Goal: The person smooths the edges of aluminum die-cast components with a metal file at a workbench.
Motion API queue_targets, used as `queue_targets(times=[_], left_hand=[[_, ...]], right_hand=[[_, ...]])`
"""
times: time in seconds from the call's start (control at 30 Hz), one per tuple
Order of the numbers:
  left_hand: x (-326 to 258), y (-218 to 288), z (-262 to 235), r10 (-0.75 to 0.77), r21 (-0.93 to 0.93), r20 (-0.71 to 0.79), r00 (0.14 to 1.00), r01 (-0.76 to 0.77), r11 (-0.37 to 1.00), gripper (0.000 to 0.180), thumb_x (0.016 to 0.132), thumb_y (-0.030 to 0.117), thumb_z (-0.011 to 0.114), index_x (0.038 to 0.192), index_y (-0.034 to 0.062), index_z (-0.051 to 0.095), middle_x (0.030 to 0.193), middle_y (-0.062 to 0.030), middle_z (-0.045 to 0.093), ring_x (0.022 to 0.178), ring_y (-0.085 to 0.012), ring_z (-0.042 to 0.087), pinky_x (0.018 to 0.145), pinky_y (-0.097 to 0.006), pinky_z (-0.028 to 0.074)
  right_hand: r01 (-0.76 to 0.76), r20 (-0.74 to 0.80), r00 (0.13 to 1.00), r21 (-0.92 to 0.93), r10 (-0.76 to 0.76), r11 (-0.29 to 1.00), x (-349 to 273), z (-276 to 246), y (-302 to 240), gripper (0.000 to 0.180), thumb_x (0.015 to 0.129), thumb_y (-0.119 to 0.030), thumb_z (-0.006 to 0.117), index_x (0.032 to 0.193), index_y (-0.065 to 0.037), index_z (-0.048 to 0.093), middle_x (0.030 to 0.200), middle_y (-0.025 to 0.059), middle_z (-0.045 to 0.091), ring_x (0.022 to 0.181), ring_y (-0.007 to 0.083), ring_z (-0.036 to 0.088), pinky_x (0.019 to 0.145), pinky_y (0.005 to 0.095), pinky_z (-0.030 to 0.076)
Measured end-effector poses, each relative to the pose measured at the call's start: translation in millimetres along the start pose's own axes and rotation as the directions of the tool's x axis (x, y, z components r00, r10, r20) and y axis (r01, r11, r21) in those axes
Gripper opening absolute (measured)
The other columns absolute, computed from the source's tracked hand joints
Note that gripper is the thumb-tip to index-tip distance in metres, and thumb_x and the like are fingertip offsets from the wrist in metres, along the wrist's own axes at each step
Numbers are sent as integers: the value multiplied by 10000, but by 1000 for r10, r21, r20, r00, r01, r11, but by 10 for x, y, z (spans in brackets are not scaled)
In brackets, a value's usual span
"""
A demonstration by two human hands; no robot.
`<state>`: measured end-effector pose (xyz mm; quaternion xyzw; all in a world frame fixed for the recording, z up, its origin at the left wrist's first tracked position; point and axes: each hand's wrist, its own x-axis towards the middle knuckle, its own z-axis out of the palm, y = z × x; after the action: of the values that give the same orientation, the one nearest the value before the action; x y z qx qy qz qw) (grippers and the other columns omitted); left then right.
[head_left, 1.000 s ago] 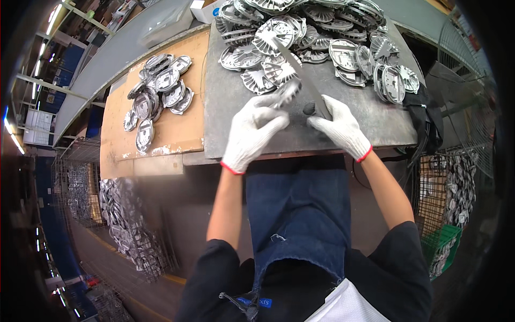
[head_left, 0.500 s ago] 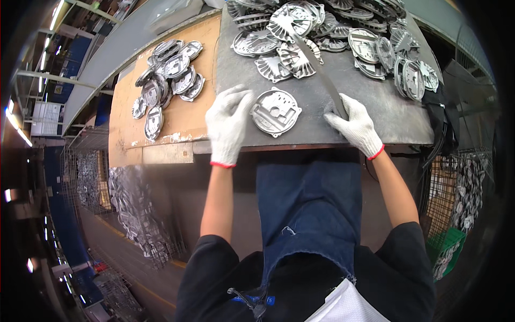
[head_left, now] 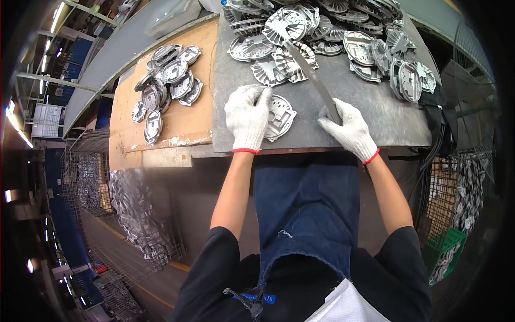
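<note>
A round silver metal casting with raised ribs and pockets lies flat near the front edge of the grey work surface. My left hand, in a white knit glove, covers its left side with bent fingers closed at its rim; the fingertips are hidden. Gripped in my gloved right hand is a long flat metal file. It slants up and away to the left, its far end in front of the heaped castings. The file is apart from the casting under my left hand.
Many similar castings are heaped at the back of the grey surface. A smaller pile rests on a brown board at left. Wire cages of metal parts stand below on both sides, with a green crate at right.
My left hand has moved right, from beside the casting onto its left side. The right hand keeps hold of the file, which has shifted slightly.
</note>
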<state>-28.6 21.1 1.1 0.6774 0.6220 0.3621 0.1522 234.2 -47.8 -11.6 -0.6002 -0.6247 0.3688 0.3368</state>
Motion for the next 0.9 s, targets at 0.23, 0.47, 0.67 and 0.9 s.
queue_targets(times=[0.23, 0.47, 0.67, 0.9], left_hand=[[-46, 83, 91, -9, 23, -24, 1000, 9, 1000, 252, 982, 284, 817, 1022, 42, 872, 1138, -121, 825, 1061, -294, 783, 959, -387, 587], [-72, 47, 78, 104, 68, -75, 992, -99, 993, 215, 974, 257, 825, 1036, 56, 872, 1109, -109, 825, 1039, -306, 784, 946, -386, 596], [-133, 11, 164, 163, 87, -130, 978, -152, 984, 199, 959, 261, 842, 1019, 74, 878, 1103, -93, 831, 1043, -300, 779, 953, -392, 604], [-145, -97, 243, 210, 70, -175, 962, -201, 977, 167, 916, 256, 857, 970, 100, 883, 1066, -56, 838, 1053, -285, 765, 924, -394, 617]], right_hand=[[-8, 10, 1000, -24, 8, 1000, -18, -21, 19, 398, 960, -332, 834, 1182, -20, 725, 908, 172, 736, 815, 301, 699, 814, 429, 568], [-121, 44, 992, 93, 117, 988, -18, 17, -105, 434, 1029, -402, 777, 1210, -11, 717, 877, 168, 714, 762, 286, 627, 779, 428, 546], [-100, -16, 995, -109, 99, 989, -158, -228, -841, 448, 1069, -450, 732, 1190, -23, 668, 844, 213, 667, 738, 356, 591, 761, 451, 528], [94, 165, 986, -554, -1, 827, -171, -7, -604, 446, 1111, -505, 621, 1188, -69, 567, 910, 287, 757, 929, 517, 744, 805, 610, 564]])
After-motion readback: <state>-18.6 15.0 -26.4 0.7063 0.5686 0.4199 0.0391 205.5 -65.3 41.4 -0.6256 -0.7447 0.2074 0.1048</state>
